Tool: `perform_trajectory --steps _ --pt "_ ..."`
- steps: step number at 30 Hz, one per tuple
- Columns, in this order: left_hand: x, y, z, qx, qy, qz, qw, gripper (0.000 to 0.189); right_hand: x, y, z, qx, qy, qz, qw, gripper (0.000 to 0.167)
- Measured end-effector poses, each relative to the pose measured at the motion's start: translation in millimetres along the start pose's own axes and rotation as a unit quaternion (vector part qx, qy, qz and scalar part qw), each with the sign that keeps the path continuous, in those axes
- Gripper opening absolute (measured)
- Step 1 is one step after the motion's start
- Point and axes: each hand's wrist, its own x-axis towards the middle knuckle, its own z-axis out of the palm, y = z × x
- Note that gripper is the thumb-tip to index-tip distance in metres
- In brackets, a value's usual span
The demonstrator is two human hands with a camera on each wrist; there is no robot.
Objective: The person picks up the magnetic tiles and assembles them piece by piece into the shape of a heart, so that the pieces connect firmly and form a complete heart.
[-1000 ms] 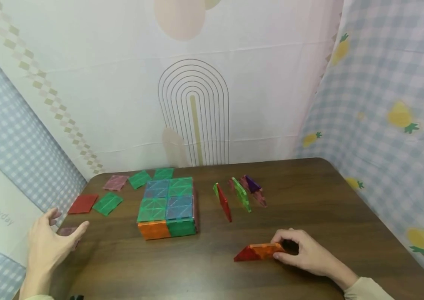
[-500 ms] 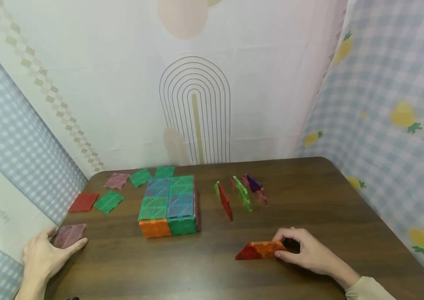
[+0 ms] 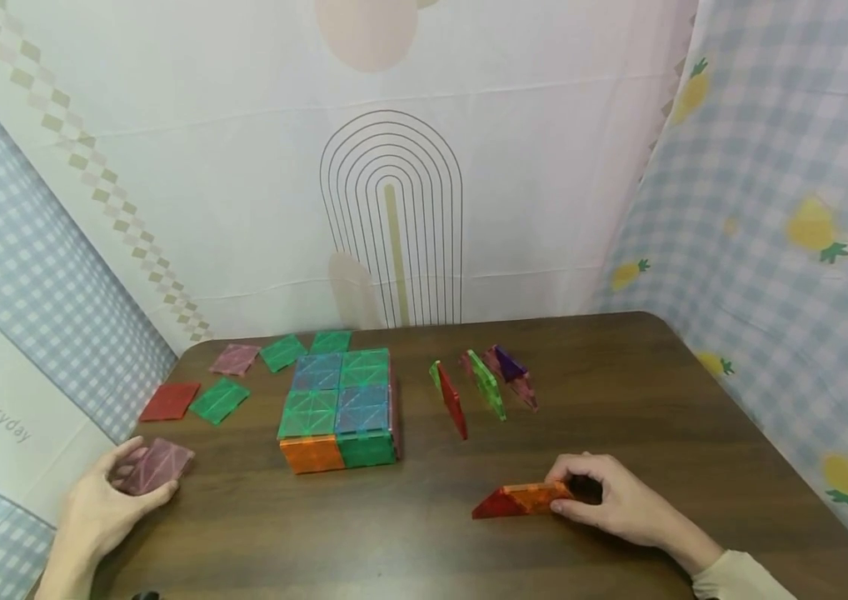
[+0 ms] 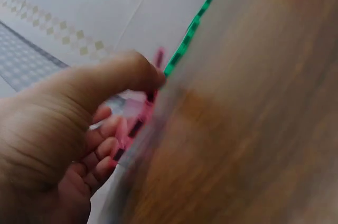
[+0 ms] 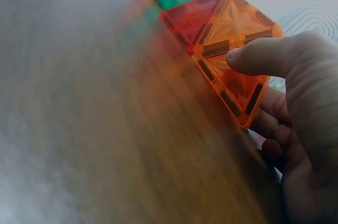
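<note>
My left hand (image 3: 97,504) grips a translucent pink square magnetic tile (image 3: 163,465) between thumb and fingers at the table's left side. In the left wrist view the pink tile (image 4: 138,126) shows edge-on, with dark magnets along its rim. At the front right, my right hand (image 3: 615,502) pinches an upright strip of triangular magnetic tiles by its right end. The right wrist view shows a red triangle tile (image 5: 196,19) joined to two orange triangle tiles (image 5: 240,20), thumb on the lower orange one. The strip's lower edge is right at the tabletop.
A low box of magnetic tiles (image 3: 310,412), green and blue on top, stands mid-table. Left of it lie a red square tile (image 3: 169,402), several green tiles (image 3: 220,401) and a pink tile (image 3: 235,359). Upright triangle-tile pieces (image 3: 451,400) stand to its right. Curtains surround the table (image 3: 394,542).
My left hand came down onto the pink tile at the left, took hold of it and moved it slightly right, tilting it up. The right hand stays on the triangle-tile strip.
</note>
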Motion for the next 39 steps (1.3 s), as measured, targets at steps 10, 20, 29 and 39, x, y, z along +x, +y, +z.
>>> perform_trajectory --steps 10,20,29,39 --pt "0.0 57.3 -0.2 -0.217 0.124 0.042 0.9672 0.091 0.5 4.9 0.4 0.026 -0.012 -0.016 0.9995 0.026" --pt "5.8 155.2 0.8 -0.426 -0.004 0.271 0.8630 0.099 -1.0 9.3 1.1 0.033 -0.012 -0.028 0.9990 0.029" --pt "-14.3 256.2 73.0 -0.382 -0.140 0.371 0.8348 0.093 0.5 7.4 -0.6 0.037 -0.009 -0.032 0.9988 0.029" --pt "-55.4 295.2 160.8 -0.325 -0.224 0.323 0.8602 0.085 0.5 5.8 0.3 0.023 -0.011 -0.021 0.9995 0.027"
